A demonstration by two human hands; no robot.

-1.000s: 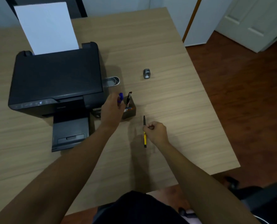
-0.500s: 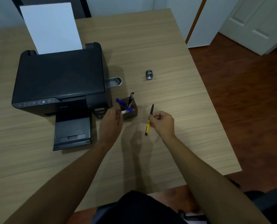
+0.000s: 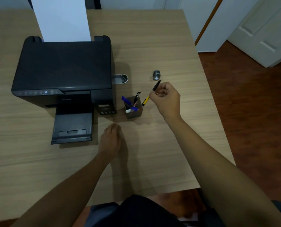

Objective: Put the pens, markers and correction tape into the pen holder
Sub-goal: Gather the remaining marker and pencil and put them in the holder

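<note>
The right hand [image 3: 166, 99] is closed in a fingertip pinch on a black-and-yellow pen [image 3: 151, 93], taken near mid-length, with the black end raised up and away and the yellow end angled down toward the pen holder [image 3: 134, 112]. The pen's lower tip sits just beside the holder's right rim, not yet inside it. Judged from its build, the pen is light, rigid and smooth-barrelled; a mid-barrel pinch gives control of tilt, though a grip nearer the upper end would leave more free length to enter the opening. Slip risk is judged low, breakage unlikely. The right wrist is bent, with the forearm running back toward the near right of the holder. The left hand [image 3: 111, 140] lies low over the worktop [image 3: 161, 153] on the near side of the holder, well apart from it, fingers together and loosely curled, gripping nothing visible. The holder stands just right of the printer [image 3: 62, 71] and already contains a blue marker [image 3: 126, 100], a dark pen [image 3: 136, 97] and a white-ended item that cannot be identified. A small grey object [image 3: 156, 75] rests beyond the holder; whether it is the correction tape cannot be told. An open metal tin [image 3: 121, 78] lies against the printer's right side.
</note>
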